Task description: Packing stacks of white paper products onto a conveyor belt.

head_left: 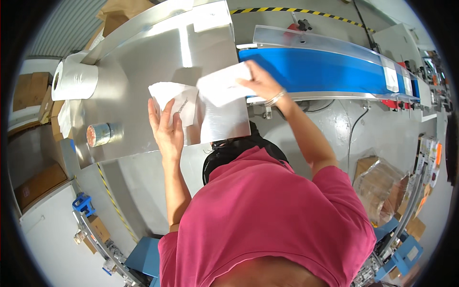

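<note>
Well, opaque white packet (221, 86) in right hand (263, 84)

There are two hands (169, 131) (263, 82), four white packets (162, 93) (221, 86) (391, 76) (407, 83), one blue belt (325, 71), one metal table (138, 62), one big white roll (80, 79) and one small cylinder (99, 134).

Under the spread fingers of my left hand (168, 129) is a creased white pouch (183, 99) with dark print, beside the white rectangular packet (222, 85), blurred and tilted, that my right hand (263, 82) grips.

grey floor (332, 126) | black-yellow tape (287, 9) | shiny metal table (143, 57) | corrugated wall (62, 28), perhaps a shutter
</note>
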The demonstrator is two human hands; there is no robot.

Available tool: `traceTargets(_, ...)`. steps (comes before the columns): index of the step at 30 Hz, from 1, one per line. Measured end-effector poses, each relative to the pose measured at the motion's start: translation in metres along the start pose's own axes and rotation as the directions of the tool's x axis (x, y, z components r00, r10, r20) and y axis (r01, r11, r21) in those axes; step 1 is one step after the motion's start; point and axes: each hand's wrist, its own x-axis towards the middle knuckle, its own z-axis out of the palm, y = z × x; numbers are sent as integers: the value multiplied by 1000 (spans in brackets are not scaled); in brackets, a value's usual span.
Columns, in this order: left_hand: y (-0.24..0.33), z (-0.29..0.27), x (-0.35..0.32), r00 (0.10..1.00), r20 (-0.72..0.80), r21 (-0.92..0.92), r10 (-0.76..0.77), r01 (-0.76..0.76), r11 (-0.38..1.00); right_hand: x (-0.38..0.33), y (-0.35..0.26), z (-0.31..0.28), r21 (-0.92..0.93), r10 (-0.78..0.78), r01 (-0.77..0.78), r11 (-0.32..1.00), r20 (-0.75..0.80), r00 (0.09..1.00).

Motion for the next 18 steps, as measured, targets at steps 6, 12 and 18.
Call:
traceTargets(6, 13, 5, -18, 1000, -27, -11, 14, -14, 1000, -37, 19, -170, -517, -15, -346, 783, -572, 820)
traceTargets(12, 16, 14, -33, 999, -42, -26, -24, 23, 999, -55, -11, -186, -858, -427, -488, 163, -507, 749)
traceTargets(18, 12, 13, -35, 999, -26, 0, 21, -21, 1000, -16, -52, -15, -467, -46, 127, 875, 181, 982)
